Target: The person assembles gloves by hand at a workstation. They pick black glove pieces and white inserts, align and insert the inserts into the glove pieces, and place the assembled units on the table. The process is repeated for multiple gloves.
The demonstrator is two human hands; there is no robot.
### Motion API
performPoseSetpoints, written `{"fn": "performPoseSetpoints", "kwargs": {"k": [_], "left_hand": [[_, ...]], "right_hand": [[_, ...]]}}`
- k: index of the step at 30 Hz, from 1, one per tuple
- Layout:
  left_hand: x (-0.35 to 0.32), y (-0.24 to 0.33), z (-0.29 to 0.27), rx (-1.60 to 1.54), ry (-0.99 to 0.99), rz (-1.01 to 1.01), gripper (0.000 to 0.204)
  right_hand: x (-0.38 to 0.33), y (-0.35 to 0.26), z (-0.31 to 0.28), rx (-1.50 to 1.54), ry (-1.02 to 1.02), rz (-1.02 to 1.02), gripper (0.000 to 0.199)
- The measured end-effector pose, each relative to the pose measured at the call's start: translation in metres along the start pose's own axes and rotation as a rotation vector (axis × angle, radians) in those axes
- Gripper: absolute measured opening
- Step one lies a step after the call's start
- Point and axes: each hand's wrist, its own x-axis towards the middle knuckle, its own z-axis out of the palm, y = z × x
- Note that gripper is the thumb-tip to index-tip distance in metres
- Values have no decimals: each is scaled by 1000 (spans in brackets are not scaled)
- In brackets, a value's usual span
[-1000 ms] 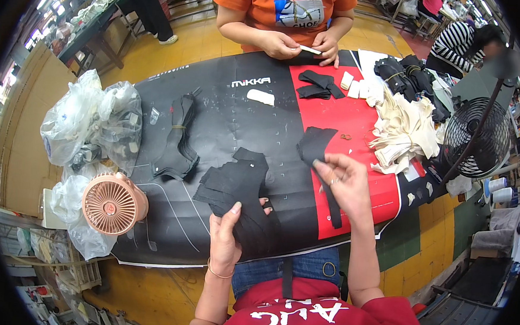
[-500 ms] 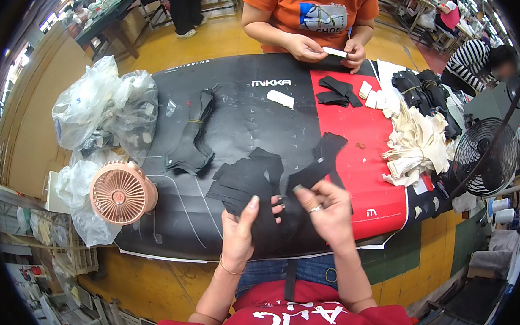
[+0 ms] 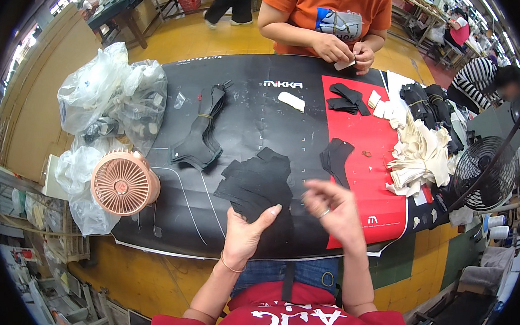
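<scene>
A fanned stack of black cut fabric pieces (image 3: 256, 180) is gripped in my left hand (image 3: 245, 230), the thumb lying on top and the fingers hidden beneath. To the right of it my right hand (image 3: 334, 212) hovers above the table with a ring on one finger. Its fingers are apart, slightly blurred, and nothing shows between them. Just beyond that hand, a separate black curved piece (image 3: 336, 158) lies across the border of the black and red table cover. A banded bundle of dark pieces (image 3: 201, 129) rests farther left.
A pink fan (image 3: 122, 184) and clear plastic bags (image 3: 112, 94) stand at the left. Cream fabric pieces (image 3: 418, 151) and a black fan (image 3: 485, 164) are at the right. Across the table (image 3: 245, 114), a person in orange (image 3: 327, 29) handles a small white piece.
The black curved piece that was at my right hand now lies apart on the table. My right hand has drawn back from it, and its fingers have spread. The view has shifted slightly.
</scene>
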Motion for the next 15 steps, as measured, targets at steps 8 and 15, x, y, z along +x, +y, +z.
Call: {"fn": "performPoseSetpoints", "kwargs": {"k": [8,15], "left_hand": [[-5,14,-15,-167,181,-59,36],[-14,40,-39,-77,332,96,36]], "right_hand": [[8,-10,27,472,40,40,19],[23,23,48,-15,169,128,26]]}}
